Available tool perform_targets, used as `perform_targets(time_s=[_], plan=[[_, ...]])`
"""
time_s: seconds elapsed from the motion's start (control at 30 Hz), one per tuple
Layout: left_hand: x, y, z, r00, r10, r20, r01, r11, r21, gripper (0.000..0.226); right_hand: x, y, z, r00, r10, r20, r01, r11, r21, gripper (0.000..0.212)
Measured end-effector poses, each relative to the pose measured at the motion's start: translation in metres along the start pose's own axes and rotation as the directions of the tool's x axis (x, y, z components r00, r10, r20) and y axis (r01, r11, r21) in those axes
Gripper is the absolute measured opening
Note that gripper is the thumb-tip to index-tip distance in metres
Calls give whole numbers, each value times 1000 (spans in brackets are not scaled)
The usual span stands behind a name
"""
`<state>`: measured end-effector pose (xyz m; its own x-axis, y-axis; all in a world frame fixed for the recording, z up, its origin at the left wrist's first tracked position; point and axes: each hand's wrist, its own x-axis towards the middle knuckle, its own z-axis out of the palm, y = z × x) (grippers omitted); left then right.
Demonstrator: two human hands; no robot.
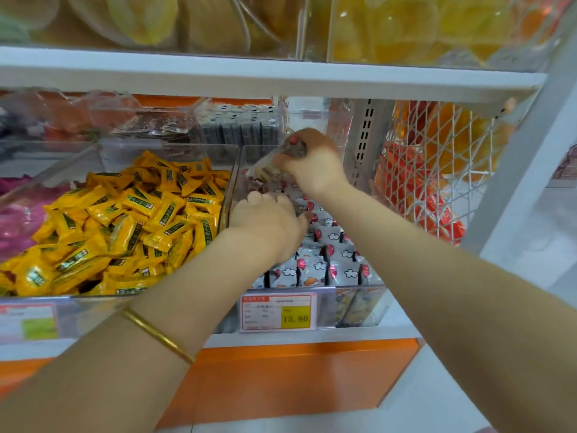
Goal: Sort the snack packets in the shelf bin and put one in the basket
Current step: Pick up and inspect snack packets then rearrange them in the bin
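Note:
A clear shelf bin (359,303) holds several white snack packets (315,271) with red dots, standing in rows. My right hand (315,164) is raised over the back of the bin and is shut on one or more of these packets (268,165), held tilted above the rows. My left hand (268,220) reaches into the middle of the bin, palm down, with its fingers resting on the packets; what the fingers hold is hidden. No basket is in view.
A bin of yellow packets (125,226) stands to the left. A white wire mesh panel (437,170) with orange goods behind it is on the right. A price tag (278,312) hangs on the bin front. A shelf board (249,76) runs overhead.

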<state>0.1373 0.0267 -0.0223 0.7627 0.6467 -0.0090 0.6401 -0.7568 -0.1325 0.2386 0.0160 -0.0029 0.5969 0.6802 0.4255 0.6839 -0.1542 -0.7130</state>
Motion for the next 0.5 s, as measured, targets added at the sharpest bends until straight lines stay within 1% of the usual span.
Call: perform_targets(time_s=[0.07, 0.1, 0.13, 0.17, 0.23, 0.3, 0.37, 0.43, 0.47, 0.5], plan=[[-8, -2, -3, 998, 38, -55, -31, 992, 118, 59, 15, -3, 9, 984, -57, 166, 93, 973, -213, 31], [-13, -5, -4, 991, 62, -120, -41, 984, 174, 58, 21, -4, 13, 964, -70, 255, 147, 944, -296, 33], [-18, -11, -2, 976, 87, -200, -46, 978, 204, 54, 25, -5, 16, 944, -73, 321, 191, 917, -351, 34], [-23, -19, 1, 958, 98, -271, -44, 979, 201, 51, 28, -5, 20, 931, -69, 359, 213, 900, -380, 35], [-31, -39, 9, 938, 49, -344, -17, 995, 97, 53, 31, -4, 25, 925, -55, 375, 204, 905, -372, 37], [-36, -58, 15, 945, -46, -324, 15, 995, -95, 59, 32, -3, 29, 920, -49, 390, 203, 908, -365, 38], [-36, -67, 21, 958, -84, -275, 8, 964, -266, 65, 33, 1, 34, 902, -50, 429, 231, 895, -382, 29], [-35, -69, 27, 957, -97, -273, -16, 922, -387, 67, 34, 6, 38, 890, -46, 454, 252, 880, -403, 19], [-35, -69, 29, 954, -103, -280, -25, 907, -420, 68, 34, 8, 40, 883, -41, 468, 277, 851, -447, 19], [-35, -69, 31, 951, -107, -291, -33, 898, -438, 69, 34, 11, 42, 875, -37, 483, 317, 797, -514, 24]])
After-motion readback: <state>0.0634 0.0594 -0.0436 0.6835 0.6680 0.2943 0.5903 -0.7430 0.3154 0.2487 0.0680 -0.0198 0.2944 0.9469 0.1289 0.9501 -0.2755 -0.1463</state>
